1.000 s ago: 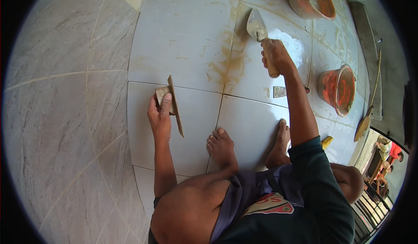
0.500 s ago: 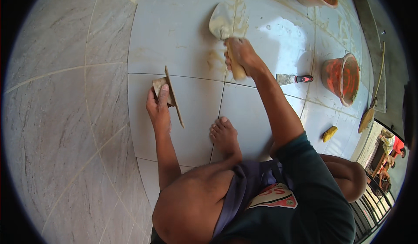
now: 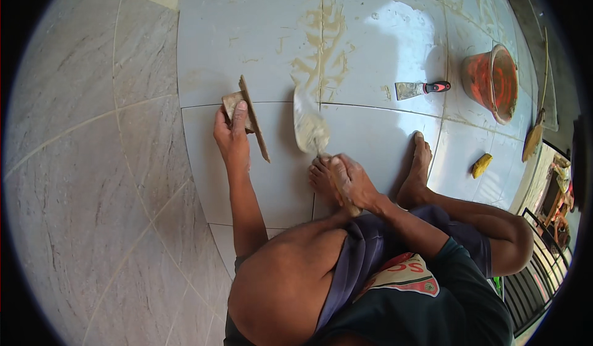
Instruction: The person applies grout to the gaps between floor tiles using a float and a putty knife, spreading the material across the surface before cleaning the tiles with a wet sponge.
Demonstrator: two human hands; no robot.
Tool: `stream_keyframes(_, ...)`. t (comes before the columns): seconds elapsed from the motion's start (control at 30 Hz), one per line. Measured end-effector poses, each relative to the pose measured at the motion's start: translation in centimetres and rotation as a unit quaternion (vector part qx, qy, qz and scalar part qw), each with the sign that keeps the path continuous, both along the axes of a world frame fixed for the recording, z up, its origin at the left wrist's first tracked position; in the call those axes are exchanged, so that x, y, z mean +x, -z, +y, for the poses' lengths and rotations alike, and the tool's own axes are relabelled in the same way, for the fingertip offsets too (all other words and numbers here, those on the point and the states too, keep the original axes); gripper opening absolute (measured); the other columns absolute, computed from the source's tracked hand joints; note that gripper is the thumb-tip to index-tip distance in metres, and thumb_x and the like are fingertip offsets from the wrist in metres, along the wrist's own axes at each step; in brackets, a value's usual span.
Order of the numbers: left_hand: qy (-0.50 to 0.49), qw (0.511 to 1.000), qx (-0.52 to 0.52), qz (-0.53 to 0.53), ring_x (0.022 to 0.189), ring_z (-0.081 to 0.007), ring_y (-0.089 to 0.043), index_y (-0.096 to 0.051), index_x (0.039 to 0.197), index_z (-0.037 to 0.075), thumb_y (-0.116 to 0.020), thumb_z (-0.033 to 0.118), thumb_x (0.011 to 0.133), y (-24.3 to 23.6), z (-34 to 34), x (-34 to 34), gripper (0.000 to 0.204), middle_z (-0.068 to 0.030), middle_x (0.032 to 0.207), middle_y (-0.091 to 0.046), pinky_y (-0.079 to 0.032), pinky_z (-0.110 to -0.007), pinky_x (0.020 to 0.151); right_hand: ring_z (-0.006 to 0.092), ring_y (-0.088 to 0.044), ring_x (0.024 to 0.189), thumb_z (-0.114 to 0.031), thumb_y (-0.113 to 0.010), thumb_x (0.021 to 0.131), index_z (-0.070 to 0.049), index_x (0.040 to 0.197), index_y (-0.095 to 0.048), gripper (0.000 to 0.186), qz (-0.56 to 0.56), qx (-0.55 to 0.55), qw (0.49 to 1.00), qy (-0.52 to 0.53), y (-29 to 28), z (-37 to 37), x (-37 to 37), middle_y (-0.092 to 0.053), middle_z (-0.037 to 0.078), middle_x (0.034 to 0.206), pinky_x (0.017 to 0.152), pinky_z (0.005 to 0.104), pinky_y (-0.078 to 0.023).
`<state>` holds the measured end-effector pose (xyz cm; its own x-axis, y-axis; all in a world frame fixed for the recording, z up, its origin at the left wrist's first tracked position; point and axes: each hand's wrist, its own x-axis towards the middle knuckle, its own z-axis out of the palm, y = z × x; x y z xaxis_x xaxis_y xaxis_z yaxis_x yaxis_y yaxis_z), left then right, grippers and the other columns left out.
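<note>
My left hand [image 3: 233, 130] is closed on a mud-caked hand float [image 3: 256, 127], its thin plate held on edge and its block grip under my thumb. My right hand [image 3: 351, 179] grips a trowel [image 3: 312, 127] by its wooden handle, close to my body above my left foot. Pale, wet-looking paste coats part of the trowel's broad blade, which points away from me. White floor tiles [image 3: 272, 182] lie below both tools. Tan grout smears [image 3: 324, 31] run along the joint beyond the trowel.
A scraper [image 3: 411, 90] with a red and black handle lies on the tiles to the right. Beyond it stands an orange-stained bucket [image 3: 475, 83]. A yellow sponge [image 3: 482, 165] and a broom [image 3: 532, 141] are farther right. Grey veined tiles [image 3: 74, 130] cover the left side.
My right hand has drawn the trowel back toward my body, and paste now shows on its blade. The float stays in my left hand. The view has shifted, and the far bucket has nearly left it.
</note>
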<state>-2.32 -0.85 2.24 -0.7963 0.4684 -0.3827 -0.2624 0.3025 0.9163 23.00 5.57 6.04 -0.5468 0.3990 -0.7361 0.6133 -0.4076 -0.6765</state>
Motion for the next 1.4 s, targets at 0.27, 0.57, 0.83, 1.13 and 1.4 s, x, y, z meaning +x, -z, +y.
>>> stream_keyframes(0.27,-0.001,1.0,0.022,0.01,0.09,-0.0127,-0.061,-0.059,0.12,-0.002,-0.066,0.025,0.096,-2.8,2.9,0.9,0.037,-0.0069,0.104,-0.065,-0.052,-0.029,0.078,0.0465,-0.061,0.069,-0.029,-0.041,0.105,0.003,0.101,-0.051,0.033,0.004,0.111,0.992,-0.063,0.1,3.0,1.8,-0.06,0.028,0.073,0.062,0.0485,-0.048)
stream_keyframes(0.57,0.027,1.0,-0.006,0.001,0.093,-0.0109,-0.058,-0.06,0.118,-0.003,-0.067,0.025,0.096,-2.8,4.3,0.5,0.036,-0.0066,0.105,-0.065,-0.048,-0.027,0.083,0.0318,-0.06,0.058,-0.026,-0.055,0.098,0.001,0.088,-0.06,0.029,-0.12,0.323,0.938,-0.038,-2.3,28.9,1.0,-0.059,0.018,0.069,0.058,0.0386,-0.049)
stream_keyframes(0.83,0.058,0.996,-0.049,0.054,0.094,-0.0141,-0.058,-0.06,0.118,-0.002,-0.068,0.032,0.094,-5.7,4.1,-0.4,0.042,-0.0069,0.105,-0.064,-0.047,-0.029,0.086,0.0401,-0.063,0.069,-0.018,-0.058,0.094,-0.001,0.094,-0.062,0.018,0.042,0.346,0.862,-0.369,-1.9,22.8,7.2,-0.064,0.022,0.076,0.064,0.0479,-0.048)
stream_keyframes(1.13,0.04,0.996,-0.042,0.065,0.104,-0.0171,-0.06,-0.056,0.123,-0.003,-0.068,0.031,0.094,-13.2,10.2,1.5,0.046,-0.0094,0.111,-0.064,-0.048,-0.032,0.09,0.0279,-0.057,0.05,-0.026,-0.056,0.098,0.003,0.09,-0.06,0.03,0.034,0.274,0.946,-0.172,-13.6,32.5,3.6,-0.06,0.016,0.065,0.051,0.04,-0.049)
stream_keyframes(1.4,0.073,0.875,-0.27,0.396,0.095,-0.0403,-0.066,-0.051,0.125,0.0,-0.072,0.029,0.088,-10.3,22.0,-3.9,0.051,-0.0221,0.111,-0.064,-0.051,-0.047,0.083,0.0231,-0.058,0.052,-0.031,-0.045,0.097,0.0,0.095,-0.052,0.032,-0.05,0.21,0.953,0.211,-6.8,50.4,-4.6,-0.056,0.012,0.071,0.041,0.0377,-0.049)
